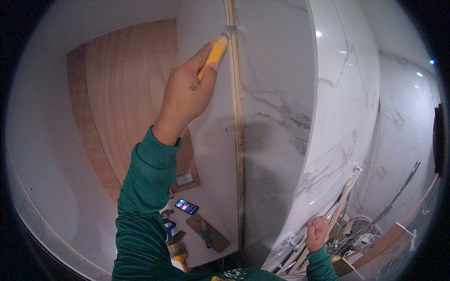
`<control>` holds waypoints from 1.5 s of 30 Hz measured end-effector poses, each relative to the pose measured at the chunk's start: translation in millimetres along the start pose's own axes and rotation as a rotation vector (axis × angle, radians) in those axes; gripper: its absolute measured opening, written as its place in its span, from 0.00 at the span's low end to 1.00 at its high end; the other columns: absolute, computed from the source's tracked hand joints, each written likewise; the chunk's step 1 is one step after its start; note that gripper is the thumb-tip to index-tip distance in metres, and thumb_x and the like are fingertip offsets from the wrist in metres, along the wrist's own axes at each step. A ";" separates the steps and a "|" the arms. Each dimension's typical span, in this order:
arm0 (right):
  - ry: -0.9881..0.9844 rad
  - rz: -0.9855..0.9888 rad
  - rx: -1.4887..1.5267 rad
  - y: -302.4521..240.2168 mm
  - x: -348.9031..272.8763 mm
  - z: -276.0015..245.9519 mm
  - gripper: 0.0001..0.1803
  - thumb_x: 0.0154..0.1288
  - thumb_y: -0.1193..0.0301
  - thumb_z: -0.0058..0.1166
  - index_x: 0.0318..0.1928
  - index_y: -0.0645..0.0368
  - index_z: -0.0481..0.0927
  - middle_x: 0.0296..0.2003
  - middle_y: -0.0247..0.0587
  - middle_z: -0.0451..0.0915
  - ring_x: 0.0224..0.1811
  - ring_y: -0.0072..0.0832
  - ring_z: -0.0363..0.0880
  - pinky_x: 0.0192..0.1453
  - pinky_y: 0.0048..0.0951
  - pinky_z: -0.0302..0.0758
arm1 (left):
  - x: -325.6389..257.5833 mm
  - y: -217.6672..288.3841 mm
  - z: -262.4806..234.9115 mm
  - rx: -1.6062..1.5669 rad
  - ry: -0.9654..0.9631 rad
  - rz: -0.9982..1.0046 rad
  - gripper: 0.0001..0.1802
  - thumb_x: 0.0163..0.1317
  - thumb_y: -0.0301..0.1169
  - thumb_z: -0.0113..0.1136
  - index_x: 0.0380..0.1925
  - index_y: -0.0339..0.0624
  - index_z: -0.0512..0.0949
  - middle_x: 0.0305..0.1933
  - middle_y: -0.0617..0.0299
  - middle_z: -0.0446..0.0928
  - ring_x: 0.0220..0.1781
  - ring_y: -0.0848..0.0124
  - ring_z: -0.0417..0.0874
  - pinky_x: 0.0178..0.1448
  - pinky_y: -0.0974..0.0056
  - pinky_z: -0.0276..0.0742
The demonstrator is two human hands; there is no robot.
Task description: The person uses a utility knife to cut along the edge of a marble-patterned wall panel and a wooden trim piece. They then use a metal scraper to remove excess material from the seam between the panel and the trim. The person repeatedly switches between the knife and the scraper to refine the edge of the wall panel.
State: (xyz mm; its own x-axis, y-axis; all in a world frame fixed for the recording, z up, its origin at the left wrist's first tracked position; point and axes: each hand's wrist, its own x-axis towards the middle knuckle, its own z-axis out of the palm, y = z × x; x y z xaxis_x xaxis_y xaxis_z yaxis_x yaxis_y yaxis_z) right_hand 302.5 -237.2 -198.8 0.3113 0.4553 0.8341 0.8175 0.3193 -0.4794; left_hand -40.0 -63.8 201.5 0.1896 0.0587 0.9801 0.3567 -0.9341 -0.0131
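My left hand (190,89), in a green sleeve, is raised and closed around the yellow handle of a paintbrush (214,57). The brush has a grey metal end, and its tip meets the narrow raw wooden edge (238,122) of an upright panel near the top. Bristles are too small to make out. Low on the right, my right hand (317,233) is closed in a fist; whatever it may hold is hidden. Beside that fist is a whitish, shiny fitting (290,241) against the marble-patterned wall (344,117).
A brown wooden panel (133,89) is set in the left wall. Below lie a lit phone (186,206), a flat brown board (213,234) with a dark tool, a hammer (166,213) and another yellow brush (178,255). Long strips (340,201) and clutter lean at lower right.
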 end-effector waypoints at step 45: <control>-0.162 0.055 0.424 -219.3 90.3 -72.0 0.11 0.74 0.71 0.58 0.49 0.68 0.80 0.42 0.46 0.83 0.41 0.32 0.83 0.49 0.34 0.80 | -193.1 66.0 69.8 -0.642 -0.003 -0.018 0.34 0.74 0.29 0.56 0.76 0.28 0.62 0.56 0.44 0.69 0.55 0.55 0.74 0.61 0.54 0.74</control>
State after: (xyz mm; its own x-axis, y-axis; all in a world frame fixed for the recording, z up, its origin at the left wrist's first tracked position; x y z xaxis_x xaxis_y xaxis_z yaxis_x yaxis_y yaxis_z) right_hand 186.2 -325.9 1.3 0.2411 0.5949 0.7668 0.5207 0.5875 -0.6195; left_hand 10.7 -112.2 -2.5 0.1920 0.0764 0.9784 -0.2589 -0.9577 0.1256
